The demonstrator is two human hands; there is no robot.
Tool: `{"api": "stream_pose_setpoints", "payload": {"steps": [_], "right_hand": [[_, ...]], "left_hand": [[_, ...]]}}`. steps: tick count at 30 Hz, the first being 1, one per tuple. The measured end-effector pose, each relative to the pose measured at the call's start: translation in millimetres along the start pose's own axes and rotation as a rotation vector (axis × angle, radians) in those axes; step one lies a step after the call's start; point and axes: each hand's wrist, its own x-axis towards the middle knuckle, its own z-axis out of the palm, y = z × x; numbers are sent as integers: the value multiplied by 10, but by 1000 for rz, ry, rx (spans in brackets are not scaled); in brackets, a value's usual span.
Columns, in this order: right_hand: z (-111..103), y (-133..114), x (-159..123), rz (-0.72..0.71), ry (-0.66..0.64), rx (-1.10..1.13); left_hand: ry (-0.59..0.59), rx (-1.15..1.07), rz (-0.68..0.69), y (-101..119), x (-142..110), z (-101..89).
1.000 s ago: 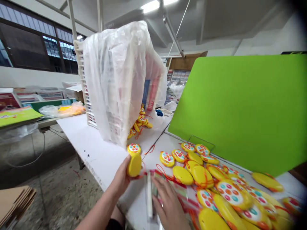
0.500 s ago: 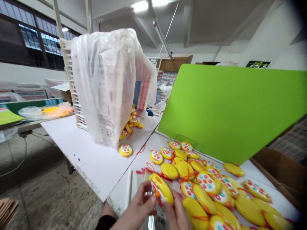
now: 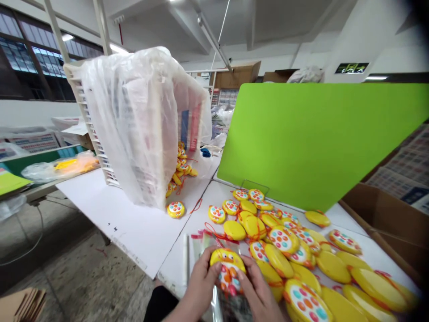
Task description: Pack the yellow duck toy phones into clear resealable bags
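Observation:
A yellow duck-faced toy (image 3: 228, 270) with coloured dots on a white belly faces me, held low over the table. My left hand (image 3: 203, 278) grips its left side, thumb on the front. From the other side my right hand (image 3: 256, 284) holds it too, thumb near the dots. Beneath the hands lie clear plastic bags (image 3: 214, 304) with pink edges, partly hidden by them. To the right spreads a heap of the same yellow toys (image 3: 281, 239), some dotted side up, others plain back up, with orange cords.
A white basket (image 3: 90, 116) draped in plastic film (image 3: 130, 116) lies on its side, toys spilling out. One toy (image 3: 175, 209) sits before it. A green board (image 3: 311, 143) stands behind the heap. A cardboard box (image 3: 378, 228) is at right; a white rod (image 3: 185, 259) lies left of the bags.
Both hands have turned the held toy from a tilted side view to its dotted face toward me. The right thumb now rests on its front. The camera view has shifted slightly.

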Motion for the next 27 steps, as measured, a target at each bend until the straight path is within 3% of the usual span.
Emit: {"api": "stream_pose_setpoints", "payload": {"steps": [6, 12, 17, 20, 24, 27], "right_hand": [[25, 118, 207, 65, 10, 189], [48, 71, 337, 72, 75, 165], [20, -19, 348, 158, 9, 209], [-34, 55, 377, 161, 39, 125], [-95, 247, 469, 24, 128, -73], [-111, 315, 533, 59, 160, -75]], "left_hand": [[-48, -49, -16, 138, 204, 23], [-122, -177, -25, 156, 229, 103], [-55, -176, -82, 121, 274, 164], [-74, -256, -125, 73, 282, 199], [-73, -251, -135, -24, 252, 254], [-69, -248, -154, -61, 255, 255]]}}
